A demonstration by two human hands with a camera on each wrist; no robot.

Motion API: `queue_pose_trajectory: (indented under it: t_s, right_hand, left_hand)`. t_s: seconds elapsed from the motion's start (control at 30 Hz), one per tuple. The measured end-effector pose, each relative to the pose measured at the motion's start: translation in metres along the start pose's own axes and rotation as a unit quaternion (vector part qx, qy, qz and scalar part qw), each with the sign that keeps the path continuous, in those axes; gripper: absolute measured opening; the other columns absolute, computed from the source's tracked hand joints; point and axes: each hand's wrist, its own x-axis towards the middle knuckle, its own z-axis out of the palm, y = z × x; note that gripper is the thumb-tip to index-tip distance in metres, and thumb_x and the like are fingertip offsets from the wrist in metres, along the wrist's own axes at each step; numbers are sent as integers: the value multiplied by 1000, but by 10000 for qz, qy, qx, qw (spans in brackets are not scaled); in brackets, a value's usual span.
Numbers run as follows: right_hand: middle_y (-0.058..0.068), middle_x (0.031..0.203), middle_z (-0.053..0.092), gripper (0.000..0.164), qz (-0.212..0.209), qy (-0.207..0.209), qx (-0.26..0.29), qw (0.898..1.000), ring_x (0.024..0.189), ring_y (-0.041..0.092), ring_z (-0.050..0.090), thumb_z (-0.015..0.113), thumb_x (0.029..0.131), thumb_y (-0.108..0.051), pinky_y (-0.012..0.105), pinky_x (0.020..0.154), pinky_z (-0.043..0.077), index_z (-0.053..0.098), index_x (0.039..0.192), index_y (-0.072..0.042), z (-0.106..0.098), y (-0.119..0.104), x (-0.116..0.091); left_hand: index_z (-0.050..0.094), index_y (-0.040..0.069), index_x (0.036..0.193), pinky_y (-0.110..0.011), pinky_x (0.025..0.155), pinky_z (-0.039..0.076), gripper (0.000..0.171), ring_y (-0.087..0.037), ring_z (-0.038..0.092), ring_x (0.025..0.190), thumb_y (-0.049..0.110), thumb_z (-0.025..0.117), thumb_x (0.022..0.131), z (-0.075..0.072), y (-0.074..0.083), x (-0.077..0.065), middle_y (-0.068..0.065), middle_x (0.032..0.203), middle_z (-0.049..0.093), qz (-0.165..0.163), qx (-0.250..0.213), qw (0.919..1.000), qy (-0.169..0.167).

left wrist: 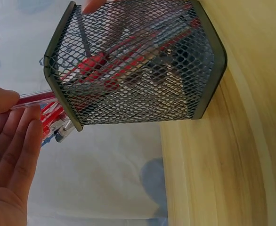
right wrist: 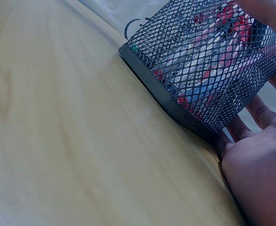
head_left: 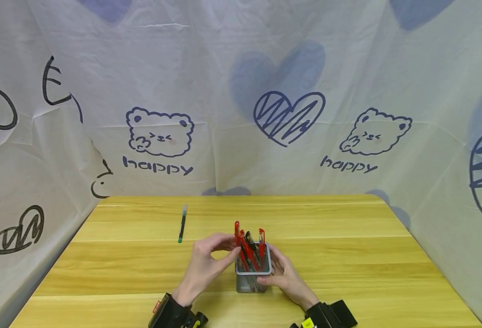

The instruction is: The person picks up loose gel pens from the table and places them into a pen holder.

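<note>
A dark mesh pen holder (head_left: 244, 285) stands upright on the table in front of me, with several red-capped pens (head_left: 250, 253) and a black one leaning inside. My right hand (head_left: 287, 279) grips the holder from its right side, thumb across the near face. In the right wrist view, fingers also show behind the mesh wall (right wrist: 157, 96). On the left, my left hand (head_left: 208, 260) is at the rim. The left wrist view shows its thumb and fingers pinching a clear-barrelled red pen (left wrist: 36, 98) that sticks out over the rim.
A pen with a green end and a pale cap (head_left: 182, 224) lies by itself at the back left of the wooden table (head_left: 347, 246). A white cloth (head_left: 224, 150) printed with bears and hearts hangs behind the table and along both sides.
</note>
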Motion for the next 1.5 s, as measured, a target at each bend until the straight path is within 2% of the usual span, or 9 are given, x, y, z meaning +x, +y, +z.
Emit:
queue_pose_trajectory:
  t_s: [0.2,0.4,0.5,0.57,0.67,0.8,0.93,1.13,1.5]
  right_hand:
    - [27,162,27,95,-16,1,15,10000,135,-3,49,75,85,-4,13,114,40,14,158,5,0,0,0]
    - [17,159,37,95,-55,10,48,10000,135,-1,49,75,85,-4,14,114,41,15,158,5,0,0,0]
    - [12,157,40,95,-49,9,84,10000,134,0,50,75,85,-4,15,114,41,15,158,5,0,1,0]
    - [13,158,40,95,-44,10,97,9999,134,0,49,75,85,-3,14,115,41,14,158,6,0,1,0]
    - [19,160,35,96,-31,15,88,10000,134,-1,49,75,84,-2,14,115,41,13,158,6,0,1,0]
    - [23,160,32,97,-20,21,54,10000,133,-2,50,74,83,-2,14,114,41,12,157,7,0,1,-1]
    - [22,160,34,97,-17,22,57,10000,133,-2,50,75,84,-3,14,114,42,12,158,7,0,0,-1]
    - [21,160,33,98,-4,-14,94,10000,133,-2,50,75,84,-3,15,114,42,11,158,7,0,0,-1]
    - [29,162,25,98,-25,16,58,10000,134,-3,49,75,83,-3,14,115,40,12,158,7,1,0,-1]
  left_hand:
    - [73,2,105,-27,73,65,26,-16,73,79,-3,78,80,-1,0,0,-10,95,78,-344,74,9990,-261]
    - [74,4,108,-30,80,64,24,-18,72,85,13,78,86,-9,-2,-1,-10,98,77,-1415,75,9871,-744]
    - [74,5,108,-31,81,62,24,-18,70,85,21,76,90,-18,-15,-4,-9,95,75,-1987,114,9783,-570]
    - [73,4,109,-35,85,62,26,-20,68,90,22,74,91,-24,-29,-7,-10,99,74,-2213,386,9738,-364]
    - [67,0,122,-50,97,57,34,-36,63,113,17,71,93,-33,-49,-16,-19,121,67,-2598,1127,9587,-282]
    - [52,-6,139,-65,112,41,52,-50,38,139,14,67,94,-46,-63,-28,-32,148,41,-3069,1823,9312,-740]
    - [46,-11,141,-67,118,32,59,-55,28,143,17,66,94,-53,-69,-33,-38,153,32,-3210,1932,9214,-1032]
    - [37,-12,148,-67,123,23,66,-56,19,148,21,62,97,-55,-71,-33,-35,160,23,-3532,1697,9103,-1332]
    - [25,-15,152,-69,124,17,73,-53,7,152,23,60,100,-55,-77,-37,-34,165,3,-3765,1301,9067,-1386]
